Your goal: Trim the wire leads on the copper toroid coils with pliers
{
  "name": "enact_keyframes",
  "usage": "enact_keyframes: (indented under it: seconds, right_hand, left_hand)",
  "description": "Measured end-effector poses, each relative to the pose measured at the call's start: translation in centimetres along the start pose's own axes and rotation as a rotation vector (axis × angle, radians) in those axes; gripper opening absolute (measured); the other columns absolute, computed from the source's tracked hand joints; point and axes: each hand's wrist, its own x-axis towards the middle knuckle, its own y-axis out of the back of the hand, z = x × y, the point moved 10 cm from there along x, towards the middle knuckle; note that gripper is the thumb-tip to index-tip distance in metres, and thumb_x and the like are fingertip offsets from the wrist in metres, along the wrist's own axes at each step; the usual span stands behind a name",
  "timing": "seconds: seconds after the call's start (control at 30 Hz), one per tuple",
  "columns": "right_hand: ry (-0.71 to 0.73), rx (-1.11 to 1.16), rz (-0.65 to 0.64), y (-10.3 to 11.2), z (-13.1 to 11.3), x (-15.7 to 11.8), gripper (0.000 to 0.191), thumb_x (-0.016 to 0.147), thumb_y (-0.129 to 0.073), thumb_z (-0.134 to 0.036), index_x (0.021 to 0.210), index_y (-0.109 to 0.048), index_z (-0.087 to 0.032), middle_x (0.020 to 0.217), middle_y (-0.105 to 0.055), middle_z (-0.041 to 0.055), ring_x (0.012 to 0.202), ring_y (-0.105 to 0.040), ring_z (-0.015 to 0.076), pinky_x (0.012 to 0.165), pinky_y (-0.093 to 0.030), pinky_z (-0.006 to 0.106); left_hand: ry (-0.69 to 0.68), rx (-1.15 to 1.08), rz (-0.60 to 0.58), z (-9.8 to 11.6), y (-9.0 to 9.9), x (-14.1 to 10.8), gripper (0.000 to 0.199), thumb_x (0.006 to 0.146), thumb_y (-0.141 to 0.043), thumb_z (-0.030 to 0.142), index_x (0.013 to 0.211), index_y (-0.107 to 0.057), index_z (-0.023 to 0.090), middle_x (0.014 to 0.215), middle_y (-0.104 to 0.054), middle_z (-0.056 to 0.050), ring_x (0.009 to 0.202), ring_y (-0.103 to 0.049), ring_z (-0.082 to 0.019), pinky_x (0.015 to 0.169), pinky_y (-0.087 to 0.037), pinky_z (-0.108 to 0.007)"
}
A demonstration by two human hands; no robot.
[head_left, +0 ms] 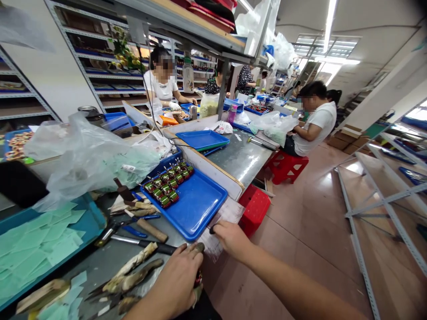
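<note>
My left hand (178, 280) is at the bottom centre, its fingers curled around a small red and gold piece (199, 278) that shows only in part. Dark covers sit on some fingertips of both hands. My right hand (230, 238) is bent closed just right of the blue tray's near corner; whether anything is between its fingers is hidden. Ahead of both hands lies the blue tray (203, 200), with several green and red metallic pieces (165, 189) in rows on its left side. A black-handled hammer (150, 245) lies left of my left hand.
Wrapped tools and pliers (134, 231) lie on the metal bench at left. A teal tray (95, 213) holds green sheets (43, 240). Plastic bags (96, 155) stand behind. Red stools (255, 209) are at right. Other people sit at benches farther back.
</note>
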Motion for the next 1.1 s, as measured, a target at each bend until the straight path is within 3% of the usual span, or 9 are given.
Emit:
enact_keyframes:
  seconds: [0.1, 0.17, 0.37, 0.47, 0.53, 0.7, 0.83, 0.97, 1.1]
  right_hand:
    - [0.095, -0.064, -0.115, -2.4, -1.2, 1.2, 0.014, 0.102, -0.063, -0.029, 0.095, -0.068, -0.017, 0.095, -0.069, 0.0017, 0.09, -0.067, 0.0184, 0.087, -0.056, 0.04]
    - [0.116, -0.08, -0.158, -2.2, -0.3, 1.8, 0.014, 0.101, -0.065, -0.031, 0.097, -0.068, -0.017, 0.098, -0.07, 0.0021, 0.091, -0.068, 0.0185, 0.087, -0.057, 0.04]
    - [-0.082, -0.064, 0.011, 7.1, 7.7, 1.2, 0.021, 0.102, -0.064, -0.036, 0.111, -0.068, -0.017, 0.114, -0.07, 0.0067, 0.098, -0.069, 0.0203, 0.088, -0.058, 0.041]
    - [-0.219, 0.036, 0.172, 10.5, 8.8, -1.6, 0.023, 0.102, -0.063, -0.039, 0.108, -0.068, -0.017, 0.111, -0.07, 0.0063, 0.097, -0.068, 0.0203, 0.089, -0.057, 0.041]
    - [-0.31, 0.151, 0.277, 11.0, 8.2, -3.8, 0.025, 0.101, -0.063, -0.042, 0.104, -0.069, -0.018, 0.105, -0.071, 0.0055, 0.094, -0.068, 0.02, 0.088, -0.056, 0.041]
    - [-0.484, 0.58, 0.474, 8.5, 5.4, -7.0, 0.037, 0.092, -0.07, -0.054, 0.103, -0.068, -0.019, 0.084, -0.072, 0.0039, 0.076, -0.067, 0.0199, 0.071, -0.055, 0.034]
    - [-0.531, 0.911, 0.531, 6.0, 2.5, -6.7, 0.041, 0.086, -0.076, -0.057, 0.099, -0.064, -0.02, 0.073, -0.066, -0.0002, 0.065, -0.062, 0.0165, 0.062, -0.052, 0.031]
    - [-0.546, 1.16, 0.45, 3.3, -1.9, -5.0, 0.04, 0.086, -0.077, -0.056, 0.099, -0.061, -0.022, 0.077, -0.066, -0.001, 0.062, -0.063, 0.015, 0.057, -0.051, 0.028]
    - [-0.536, 1.298, 0.286, 0.9, -6.6, -3.2, 0.04, 0.084, -0.082, -0.052, 0.103, -0.067, -0.021, 0.076, -0.066, -0.0007, 0.064, -0.063, 0.0144, 0.06, -0.052, 0.027]
  left_hand:
    - [0.006, 0.011, -0.013, 0.0, 0.0, 0.0, 0.03, 0.072, -0.065, 0.019, 0.102, -0.069, 0.017, 0.133, -0.07, -0.021, 0.133, -0.059, -0.039, 0.119, -0.031, -0.057]
    - [0.013, 0.013, -0.019, 0.0, -0.1, 0.0, 0.028, 0.073, -0.064, 0.019, 0.101, -0.068, 0.017, 0.13, -0.071, -0.021, 0.131, -0.06, -0.039, 0.119, -0.031, -0.057]
    - [0.044, -0.001, -0.016, -0.2, -0.3, -0.2, 0.026, 0.071, -0.066, 0.02, 0.097, -0.067, 0.019, 0.126, -0.074, -0.017, 0.13, -0.061, -0.036, 0.12, -0.032, -0.054]
    - [0.065, -0.024, 0.011, -0.4, 0.2, -0.1, 0.023, 0.07, -0.068, 0.02, 0.093, -0.066, 0.02, 0.119, -0.076, -0.015, 0.122, -0.066, -0.036, 0.117, -0.035, -0.054]
    - [0.068, -0.048, 0.03, -0.1, 0.7, -0.1, 0.02, 0.069, -0.069, 0.021, 0.089, -0.064, 0.021, 0.112, -0.077, -0.013, 0.114, -0.069, -0.035, 0.113, -0.038, -0.054]
    - [0.044, -0.123, 0.069, 0.7, 2.3, -1.5, 0.017, 0.077, -0.07, 0.03, 0.09, -0.06, 0.024, 0.104, -0.073, -0.007, 0.101, -0.067, -0.03, 0.093, -0.048, -0.042]
    - [0.126, -0.514, 0.143, -1.2, 3.5, -4.6, 0.029, 0.087, -0.068, 0.049, 0.099, -0.056, 0.025, 0.081, -0.059, 0.001, 0.074, -0.057, -0.02, 0.066, -0.044, -0.028]
    - [0.238, -0.818, 0.301, -3.4, 4.9, -8.7, 0.048, 0.079, -0.078, 0.05, 0.107, -0.049, 0.025, 0.083, -0.052, 0.005, 0.073, -0.051, -0.017, 0.066, -0.043, -0.025]
    - [0.319, -0.631, 0.375, -3.7, 6.9, -11.9, 0.045, 0.083, -0.075, 0.047, 0.11, -0.046, 0.025, 0.088, -0.057, 0.003, 0.075, -0.053, -0.018, 0.069, -0.043, -0.028]
